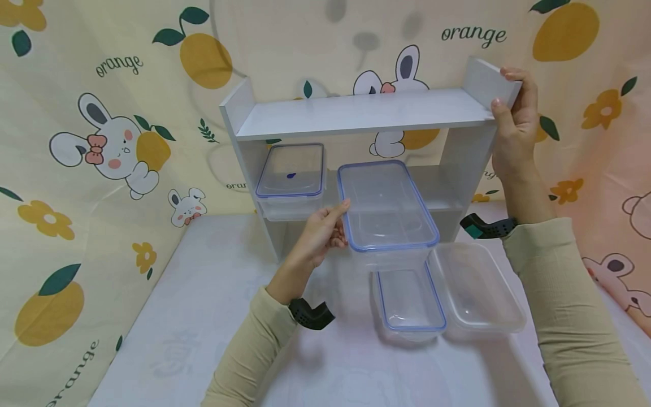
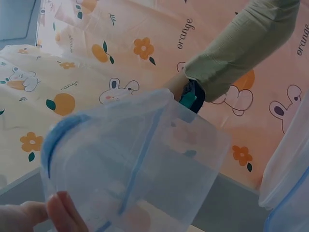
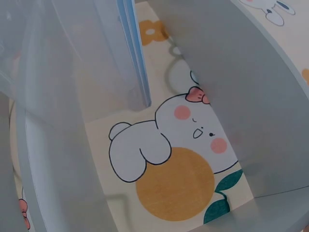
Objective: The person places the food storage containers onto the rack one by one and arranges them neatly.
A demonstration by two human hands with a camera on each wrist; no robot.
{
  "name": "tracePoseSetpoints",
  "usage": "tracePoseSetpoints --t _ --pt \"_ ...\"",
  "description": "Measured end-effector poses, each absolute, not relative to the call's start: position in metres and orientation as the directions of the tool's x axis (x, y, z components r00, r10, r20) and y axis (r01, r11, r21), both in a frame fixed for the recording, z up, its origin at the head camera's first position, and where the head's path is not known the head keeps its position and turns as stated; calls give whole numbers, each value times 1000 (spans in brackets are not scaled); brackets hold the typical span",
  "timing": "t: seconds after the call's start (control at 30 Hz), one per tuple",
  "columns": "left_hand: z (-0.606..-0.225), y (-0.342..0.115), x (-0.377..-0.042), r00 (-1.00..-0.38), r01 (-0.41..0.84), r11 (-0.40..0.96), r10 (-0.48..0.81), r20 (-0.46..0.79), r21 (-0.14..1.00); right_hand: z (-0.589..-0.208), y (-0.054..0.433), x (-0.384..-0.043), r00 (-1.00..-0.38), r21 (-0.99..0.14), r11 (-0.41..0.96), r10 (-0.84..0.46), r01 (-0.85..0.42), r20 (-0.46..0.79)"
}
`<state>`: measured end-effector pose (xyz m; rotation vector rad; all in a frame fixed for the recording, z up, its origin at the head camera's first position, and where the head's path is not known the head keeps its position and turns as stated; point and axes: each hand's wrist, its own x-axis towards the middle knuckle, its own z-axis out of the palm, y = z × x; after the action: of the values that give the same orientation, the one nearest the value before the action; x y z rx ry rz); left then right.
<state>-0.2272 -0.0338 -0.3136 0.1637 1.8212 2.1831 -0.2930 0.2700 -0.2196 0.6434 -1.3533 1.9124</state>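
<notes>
My left hand (image 1: 320,234) grips the left side of a clear rectangular food container (image 1: 386,209) with a blue-edged lid, thumb at the lid's rim. The container is held in front of the white shelf unit (image 1: 366,113), overlapping its lower board in the head view. In the left wrist view, fingers (image 2: 65,212) lie at the corner of the clear container (image 2: 178,159). My right hand (image 1: 516,133) grips the upper part of the shelf's right side panel. The right wrist view looks into the shelf, where the blue-edged lid (image 3: 133,48) shows at the upper left.
A second lidded container (image 1: 292,169) sits on the lower board at the left. On the table (image 1: 193,333), a smaller blue-edged container (image 1: 409,299) stands beside a clear container (image 1: 480,288) showing no blue edge. A patterned cloth (image 1: 102,237) hangs behind.
</notes>
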Motion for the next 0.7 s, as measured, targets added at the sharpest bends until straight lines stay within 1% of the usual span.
tracePoseSetpoints --t 0.17,0.47,0.7 --pt "-312 -34 -227 -954 -187 -182 269 -134 965 -218 269 -292 -652 -610 -231 257 -758 713" --pt "-311 -37 -225 -933 -230 -249 332 -140 941 -217 269 -291 -662 -616 -244 251 -749 706" --pt "-310 -34 -226 -942 -231 -275 305 -143 933 -217 269 -291 -660 -620 -226 263 -751 703"
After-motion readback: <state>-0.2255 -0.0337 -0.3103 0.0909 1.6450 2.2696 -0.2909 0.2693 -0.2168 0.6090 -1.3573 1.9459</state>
